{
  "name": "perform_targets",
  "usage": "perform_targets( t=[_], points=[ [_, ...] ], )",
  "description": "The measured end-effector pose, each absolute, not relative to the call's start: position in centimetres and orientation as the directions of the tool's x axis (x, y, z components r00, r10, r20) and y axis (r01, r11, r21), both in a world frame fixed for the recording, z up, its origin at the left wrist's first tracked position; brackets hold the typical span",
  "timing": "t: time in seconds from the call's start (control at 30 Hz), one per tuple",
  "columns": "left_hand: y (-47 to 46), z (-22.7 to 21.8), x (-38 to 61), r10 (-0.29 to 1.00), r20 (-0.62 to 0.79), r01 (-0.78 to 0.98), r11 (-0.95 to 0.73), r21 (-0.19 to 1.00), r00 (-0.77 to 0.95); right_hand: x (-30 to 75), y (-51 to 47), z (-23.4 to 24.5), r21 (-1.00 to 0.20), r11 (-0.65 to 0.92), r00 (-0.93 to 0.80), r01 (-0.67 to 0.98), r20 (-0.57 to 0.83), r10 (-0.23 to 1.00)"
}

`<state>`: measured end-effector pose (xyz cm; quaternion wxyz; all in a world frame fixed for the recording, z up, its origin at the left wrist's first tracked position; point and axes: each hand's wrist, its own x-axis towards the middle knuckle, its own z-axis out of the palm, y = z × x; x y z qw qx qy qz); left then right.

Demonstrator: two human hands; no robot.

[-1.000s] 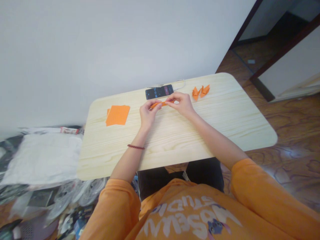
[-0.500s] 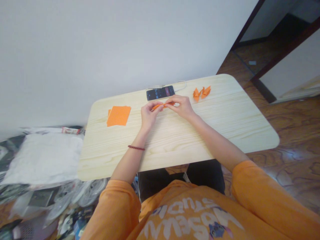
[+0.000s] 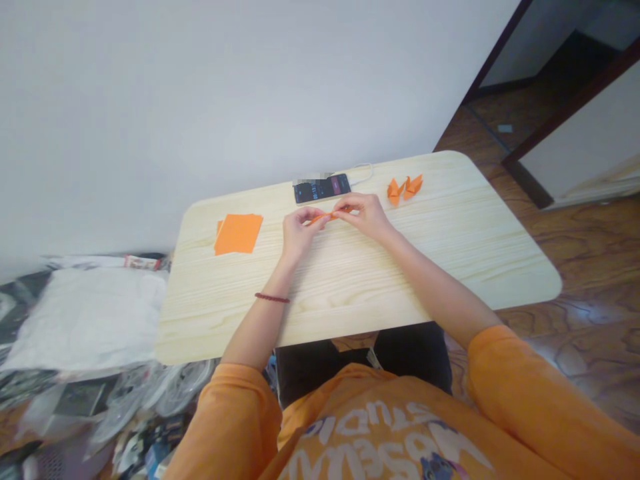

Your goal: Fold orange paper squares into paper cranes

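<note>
Left of the pale pine-grain table, with its rounded corners, lies a soft white fabric bundle, with crinkled clear plastic below it. On the table's left half sits a small stack of matte orange paper squares. Near the table's middle, the left hand, a beaded cord bracelet at its wrist, and the right hand face each other, both pinching a narrow folded orange paper strip between fingers and thumb. Just beyond them, at the table's far edge, a black smartphone lies flat with a thin white cable; its small screen figures are too tiny to read. Further right on the table stand two pointed folded orange paper pieces, touching each other. Past the table's right side is a glossy brown wood-grain floor. The orange shirt below shows white lettering, upside down and only partly legible, and a small blue cartoon figure.
</note>
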<state>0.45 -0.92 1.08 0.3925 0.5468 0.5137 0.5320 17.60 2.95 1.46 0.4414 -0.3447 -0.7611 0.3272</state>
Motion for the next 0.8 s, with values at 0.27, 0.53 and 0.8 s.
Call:
perform_targets(
  t=[0.27, 0.53, 0.8],
  points=[
    [-0.7, 0.9, 0.2, 0.984, 0.119, 0.070, -0.111, 0.991, -0.130, 17.4, 3.1, 1.1, -0.875, 0.462, -0.355, 0.145, 0.390, 0.849],
    [-0.6, 0.9, -0.4, 0.998, 0.048, 0.020, -0.047, 0.999, -0.041, 17.4, 3.3, 0.8, -0.922, 0.375, -0.374, 0.102, 0.314, 0.873],
    [-0.5, 1.0, -0.9, 0.993, 0.115, 0.222, -0.120, 0.968, 0.034, 17.4, 3.1, 0.8, -0.922, 0.363, -0.409, 0.136, 0.281, 0.868]
  ],
)
